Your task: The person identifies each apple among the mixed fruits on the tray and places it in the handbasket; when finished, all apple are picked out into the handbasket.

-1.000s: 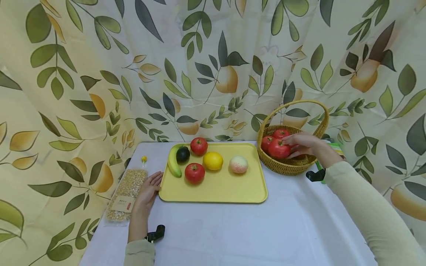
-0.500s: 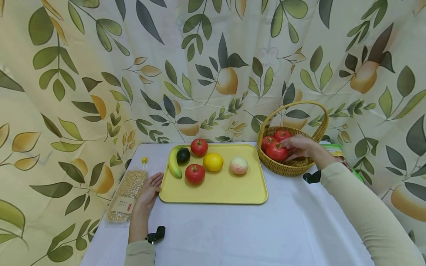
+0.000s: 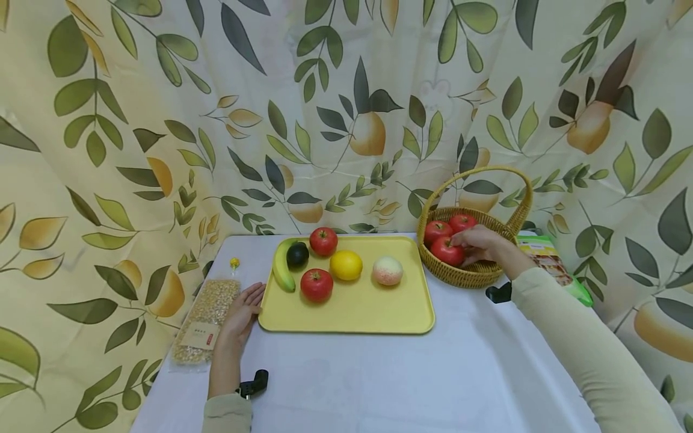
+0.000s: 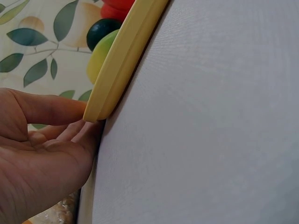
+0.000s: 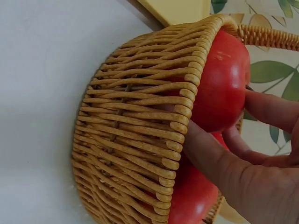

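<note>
My right hand (image 3: 479, 243) reaches into the wicker basket (image 3: 462, 278), its fingers gripping the front red apple (image 3: 447, 251). In the right wrist view, the thumb and a fingertip press against that apple (image 5: 223, 79) beside the woven rim. Two more red apples (image 3: 463, 222) sit behind it. My left hand (image 3: 240, 313) lies at the left edge of the yellow tray (image 3: 346, 316), fingers fairly straight and touching the rim (image 4: 110, 86). On the tray are a banana (image 3: 282, 267), an avocado (image 3: 297, 255), a lemon (image 3: 346, 265), a peach (image 3: 387, 270) and two red apples (image 3: 316, 285).
A clear bag of pale grains (image 3: 208, 319) with a label lies left of my left arm. A green printed package (image 3: 552, 264) is on the right, behind the right forearm. A patterned curtain (image 3: 335, 120) hangs along the back of the white-covered table (image 3: 379, 379).
My right hand and the front apple have shifted slightly left and lower in the basket. More of the green package shows. The left hand and tray stay put.
</note>
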Demonstrator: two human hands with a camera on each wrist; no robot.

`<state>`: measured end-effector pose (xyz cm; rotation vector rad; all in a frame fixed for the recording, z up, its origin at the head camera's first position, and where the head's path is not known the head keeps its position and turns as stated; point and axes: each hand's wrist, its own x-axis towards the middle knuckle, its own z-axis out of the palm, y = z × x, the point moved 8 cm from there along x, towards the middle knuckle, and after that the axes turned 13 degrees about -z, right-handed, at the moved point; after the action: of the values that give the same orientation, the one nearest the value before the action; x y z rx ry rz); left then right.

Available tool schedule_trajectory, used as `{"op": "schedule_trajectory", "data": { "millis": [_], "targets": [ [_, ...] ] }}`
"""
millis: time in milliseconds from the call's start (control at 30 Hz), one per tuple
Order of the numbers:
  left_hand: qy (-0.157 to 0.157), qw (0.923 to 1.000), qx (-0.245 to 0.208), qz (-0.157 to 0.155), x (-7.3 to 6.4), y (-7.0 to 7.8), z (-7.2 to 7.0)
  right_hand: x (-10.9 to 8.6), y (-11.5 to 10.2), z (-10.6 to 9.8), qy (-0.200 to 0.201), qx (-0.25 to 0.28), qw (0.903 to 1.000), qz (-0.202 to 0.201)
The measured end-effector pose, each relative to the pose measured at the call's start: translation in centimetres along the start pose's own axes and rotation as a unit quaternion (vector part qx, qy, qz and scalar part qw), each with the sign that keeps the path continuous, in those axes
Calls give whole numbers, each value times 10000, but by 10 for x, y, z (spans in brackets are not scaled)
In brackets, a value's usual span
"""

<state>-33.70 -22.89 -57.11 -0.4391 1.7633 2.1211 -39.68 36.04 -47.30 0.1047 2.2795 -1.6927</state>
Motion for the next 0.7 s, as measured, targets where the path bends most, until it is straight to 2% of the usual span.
{"op": "schedule_trajectory", "data": {
  "millis": [433, 700],
  "targets": [
    [19, 10000, 2, 18, 1, 0, 1, 7, 11, 10, -45, -159, 9997, -173],
    [58, 10000, 20, 7, -2, 1, 2, 6, 16, 10, 75, -324, 9993, -141]
  ]
}}
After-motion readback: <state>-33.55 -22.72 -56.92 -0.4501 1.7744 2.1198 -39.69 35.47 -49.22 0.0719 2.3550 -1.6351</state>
